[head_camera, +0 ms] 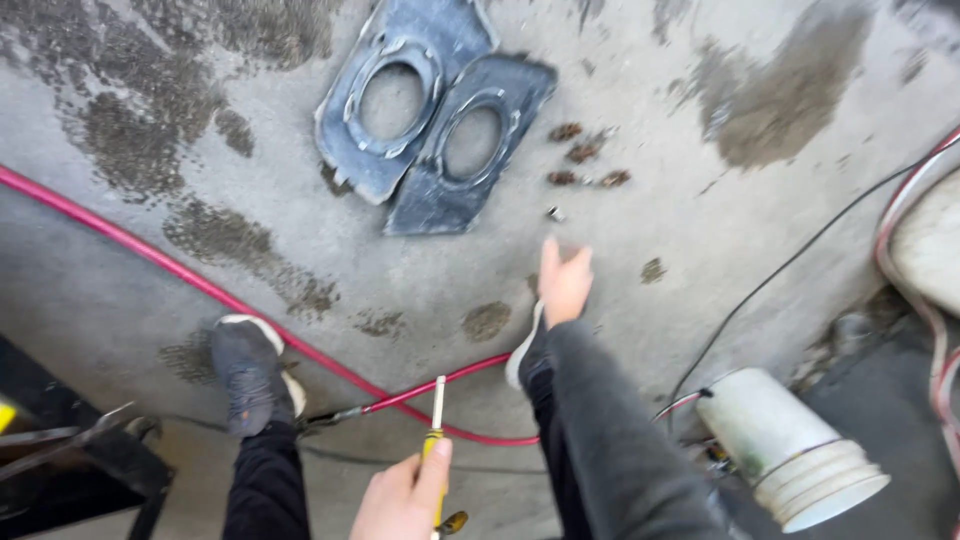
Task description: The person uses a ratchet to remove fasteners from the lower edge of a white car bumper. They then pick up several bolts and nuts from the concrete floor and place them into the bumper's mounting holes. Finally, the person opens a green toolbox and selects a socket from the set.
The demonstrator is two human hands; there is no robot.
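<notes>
Two hands in view. Left hand (405, 495) is closed around a yellow-handled screwdriver (437, 440), thumb pressed along the handle, pale shaft pointing up and away from the wrist; the tool sits wholly in this grip, low in the frame, just above the red hose (200, 285) that loops past its tip. Judged as light, rigid and easy to control; the moulded handle is the sensible place to hold, as it is held now, since the thin shaft would give little purchase. Right hand (564, 283) is empty, fingers loosely extended and slightly blurred, the arm in a grey sleeve stretched forward and down toward the concrete floor (700, 250). Just beyond its fingertips lies one small metal fastener (555, 213), apart from the hand; further out, a scatter of rusty fasteners (583, 152). Further out and to the left of those, two dark plastic panels (430, 110) with round openings overlap. Near the right elbow, a white bucket (790, 445) lies tipped.
</notes>
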